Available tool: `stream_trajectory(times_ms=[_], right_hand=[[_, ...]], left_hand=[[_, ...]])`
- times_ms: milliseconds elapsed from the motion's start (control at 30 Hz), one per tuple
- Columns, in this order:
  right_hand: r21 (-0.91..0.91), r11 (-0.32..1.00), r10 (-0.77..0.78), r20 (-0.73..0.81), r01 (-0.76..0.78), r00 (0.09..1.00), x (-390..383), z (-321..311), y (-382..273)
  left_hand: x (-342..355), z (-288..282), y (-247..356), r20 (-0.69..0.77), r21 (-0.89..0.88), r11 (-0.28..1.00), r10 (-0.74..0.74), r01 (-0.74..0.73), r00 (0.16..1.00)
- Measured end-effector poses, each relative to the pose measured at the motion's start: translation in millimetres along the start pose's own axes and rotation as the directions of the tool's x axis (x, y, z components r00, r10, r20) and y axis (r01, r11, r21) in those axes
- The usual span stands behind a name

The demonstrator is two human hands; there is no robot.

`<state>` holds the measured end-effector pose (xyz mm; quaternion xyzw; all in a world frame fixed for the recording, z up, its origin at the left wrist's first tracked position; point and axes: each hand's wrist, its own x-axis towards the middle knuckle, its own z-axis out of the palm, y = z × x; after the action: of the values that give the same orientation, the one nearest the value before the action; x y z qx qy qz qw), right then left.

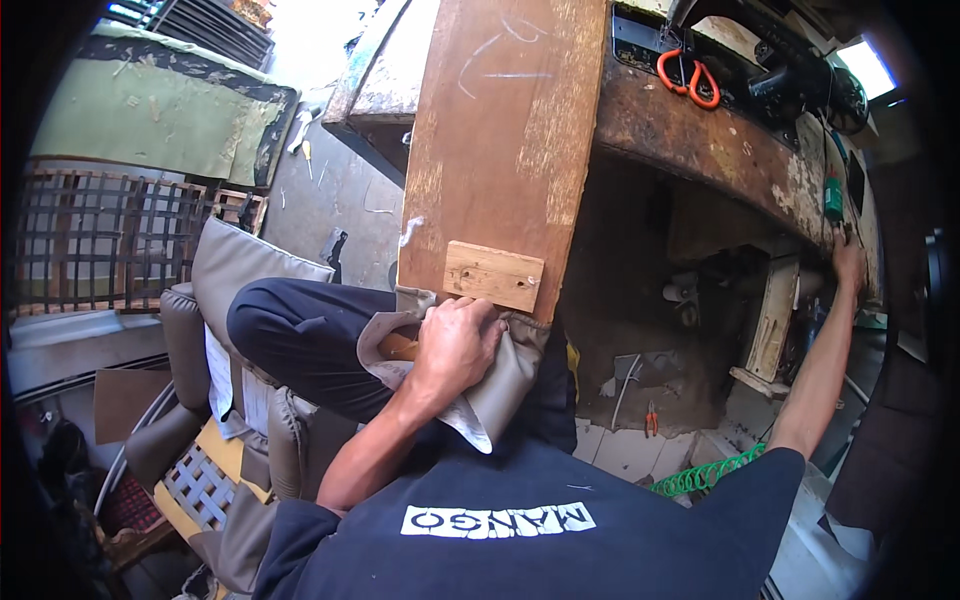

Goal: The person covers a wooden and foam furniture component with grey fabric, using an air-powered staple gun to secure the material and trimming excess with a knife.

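My left hand [460, 345] is closed on a grey-beige upholstery cover [515, 375] in my lap. The cover, which looks like leather or vinyl, has a pale backing and lies folded over the near end of a long brown wooden board [500, 170]. Just beyond my knuckles, a small wooden block [494, 275] rests on that board. Far out to the right, my right hand [849, 262] reaches to the edge of a worn workbench [700, 140]. Its fingers are close to a small green cylinder [833, 198]; whether they grip anything is too small to tell.
On the workbench stand a black sewing machine [780, 75] and orange-handled scissors [688, 80]. Orange-handled pliers [651, 419] lie on the floor below. A coiled green hose [710, 472] runs beside my right arm. Grey upholstered seat parts [255, 260] are at my left.
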<state>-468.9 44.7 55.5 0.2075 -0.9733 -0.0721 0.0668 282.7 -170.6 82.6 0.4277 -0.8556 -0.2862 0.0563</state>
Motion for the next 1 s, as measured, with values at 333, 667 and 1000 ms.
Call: stream_trajectory(times_ms=[333,667,1000], right_hand=[[-0.091,0.987,0.14,0.113,-0.131,0.984,2,-28,5],[0.805,0.588,0.087,-0.157,0.077,0.984,-133,-36,-31],[0.56,-0.241,-0.854,0.265,-0.793,0.447,-437,-118,-248]], left_hand=[[5,6,-6,-0.022,-0.104,0.993,0.053,-0.055,0.998],[3,8,-11,-0.077,-0.076,0.987,0.138,-0.144,0.987],[0,7,-15,-0.079,-0.074,0.986,0.144,-0.15,0.986]])
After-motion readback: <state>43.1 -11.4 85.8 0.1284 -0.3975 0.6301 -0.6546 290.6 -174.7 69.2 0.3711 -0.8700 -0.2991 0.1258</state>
